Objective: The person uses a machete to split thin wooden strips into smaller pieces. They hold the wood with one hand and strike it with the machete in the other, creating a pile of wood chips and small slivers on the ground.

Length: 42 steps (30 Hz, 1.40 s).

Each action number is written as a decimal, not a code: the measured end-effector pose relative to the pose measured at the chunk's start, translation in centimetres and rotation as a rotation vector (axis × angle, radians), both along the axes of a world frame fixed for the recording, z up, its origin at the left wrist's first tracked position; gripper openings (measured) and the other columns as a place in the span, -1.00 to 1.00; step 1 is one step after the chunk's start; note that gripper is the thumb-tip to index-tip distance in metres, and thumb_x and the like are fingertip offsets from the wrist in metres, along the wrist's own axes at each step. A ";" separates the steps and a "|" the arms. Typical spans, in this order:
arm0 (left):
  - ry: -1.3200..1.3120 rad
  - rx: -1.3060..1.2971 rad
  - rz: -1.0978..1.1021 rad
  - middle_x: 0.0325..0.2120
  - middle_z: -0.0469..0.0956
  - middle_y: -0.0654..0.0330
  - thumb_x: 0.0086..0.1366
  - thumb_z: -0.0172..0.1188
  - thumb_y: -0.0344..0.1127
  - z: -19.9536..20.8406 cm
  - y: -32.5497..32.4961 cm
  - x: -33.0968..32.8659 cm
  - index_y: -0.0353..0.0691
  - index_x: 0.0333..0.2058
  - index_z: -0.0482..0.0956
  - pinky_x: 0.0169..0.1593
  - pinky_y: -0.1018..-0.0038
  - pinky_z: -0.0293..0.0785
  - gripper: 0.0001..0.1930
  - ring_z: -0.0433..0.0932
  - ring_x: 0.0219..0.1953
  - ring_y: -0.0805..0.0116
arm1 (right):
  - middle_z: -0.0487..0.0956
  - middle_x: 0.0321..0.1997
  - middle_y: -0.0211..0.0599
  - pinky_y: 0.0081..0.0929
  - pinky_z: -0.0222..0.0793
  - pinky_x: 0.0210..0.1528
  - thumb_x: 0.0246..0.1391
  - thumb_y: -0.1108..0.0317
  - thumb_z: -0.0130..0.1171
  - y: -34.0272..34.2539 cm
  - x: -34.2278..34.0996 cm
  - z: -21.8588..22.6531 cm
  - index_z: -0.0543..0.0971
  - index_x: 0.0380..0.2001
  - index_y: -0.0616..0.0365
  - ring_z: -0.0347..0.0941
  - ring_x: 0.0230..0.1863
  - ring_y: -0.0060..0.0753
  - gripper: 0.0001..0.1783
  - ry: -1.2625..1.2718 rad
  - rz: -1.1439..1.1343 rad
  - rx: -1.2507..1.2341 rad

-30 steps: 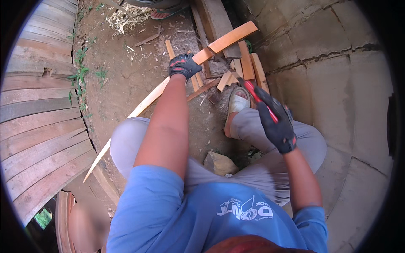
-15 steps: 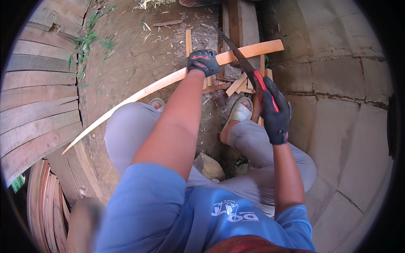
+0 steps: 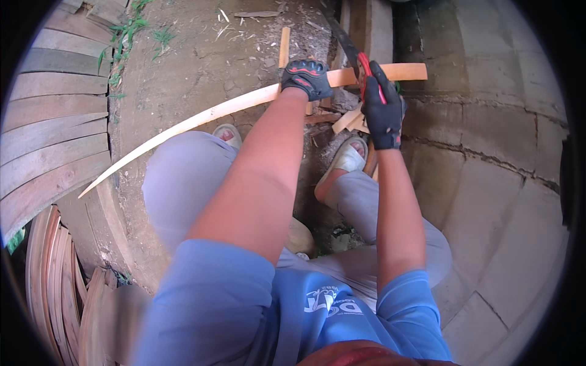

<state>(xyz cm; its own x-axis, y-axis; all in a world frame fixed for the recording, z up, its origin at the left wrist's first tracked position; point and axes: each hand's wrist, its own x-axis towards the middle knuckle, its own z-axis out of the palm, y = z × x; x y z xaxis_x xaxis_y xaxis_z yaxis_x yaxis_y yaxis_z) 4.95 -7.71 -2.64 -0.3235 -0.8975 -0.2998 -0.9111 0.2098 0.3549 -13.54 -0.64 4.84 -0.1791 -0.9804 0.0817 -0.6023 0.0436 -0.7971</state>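
The gloved left hand [image 3: 307,77] clamps down on a long curved wooden strip [image 3: 201,116] lying across the dirt ground [image 3: 183,67]; the gloved right hand [image 3: 383,110] grips a red-handled blade [image 3: 348,46] set against the strip; offcuts [image 3: 348,120] lie beneath.

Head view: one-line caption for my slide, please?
Seated person's gloved left hand steadies a long curved wooden strip while the gloved right hand holds a red-handled saw on it.

Two gloved hands [image 3: 308,76] [image 3: 383,110]; one long curved wooden strip [image 3: 207,116]; one red-handled saw [image 3: 349,46]; two shoes [image 3: 349,155] [image 3: 227,133]
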 end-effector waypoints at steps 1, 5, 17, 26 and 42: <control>-0.021 0.050 -0.011 0.06 0.73 0.01 0.16 0.31 0.06 0.9 0.0 -0.2 -0.05 0.09 0.71 0.22 0.13 0.63 -0.45 0.71 0.13 0.07 | 0.76 0.13 -0.09 -0.26 0.58 0.15 0.43 0.17 0.19 2.5 -1.1 1.1 0.66 0.27 0.02 0.71 0.13 -0.06 -0.57 0.094 0.026 0.005; -0.030 0.055 0.032 0.06 0.73 0.03 0.14 0.35 0.13 -0.9 -0.6 0.0 -0.02 0.08 0.71 0.21 0.12 0.64 -0.42 0.71 0.13 0.06 | 0.78 0.06 -0.13 -0.24 0.60 -0.03 0.46 0.18 0.14 13.0 -5.0 6.0 0.62 0.33 0.06 0.74 -0.12 -0.17 -0.53 0.281 0.057 -0.022; -0.044 0.039 0.031 0.10 0.71 0.05 0.11 0.37 0.13 -0.7 -0.7 -0.4 -0.02 0.09 0.71 0.22 0.13 0.63 -0.40 0.70 0.14 0.07 | 0.74 0.13 -0.05 -0.36 0.58 0.02 0.40 0.28 0.20 23.7 -5.7 16.2 0.64 0.27 0.26 0.69 -0.10 -0.33 -0.54 0.316 -0.051 0.099; -0.014 0.022 0.030 0.03 0.74 0.02 0.12 0.35 0.04 0.4 0.5 0.9 -0.03 0.02 0.76 0.18 0.13 0.65 -0.50 0.72 0.10 0.06 | 0.75 0.11 0.00 -0.24 0.56 0.18 0.40 0.13 0.19 -1.2 1.3 0.5 0.71 0.20 0.03 0.71 0.12 0.03 -0.58 0.169 0.085 -0.116; -0.029 0.008 0.039 -0.04 0.76 0.04 0.12 0.32 0.10 -0.2 -0.2 0.6 0.04 0.02 0.76 0.14 0.09 0.67 -0.49 0.74 0.04 0.01 | 0.76 0.06 -0.05 -0.22 0.58 0.09 0.45 0.17 0.15 15.6 -4.3 13.8 0.64 0.30 0.07 0.74 0.04 -0.03 -0.55 0.147 -0.011 0.260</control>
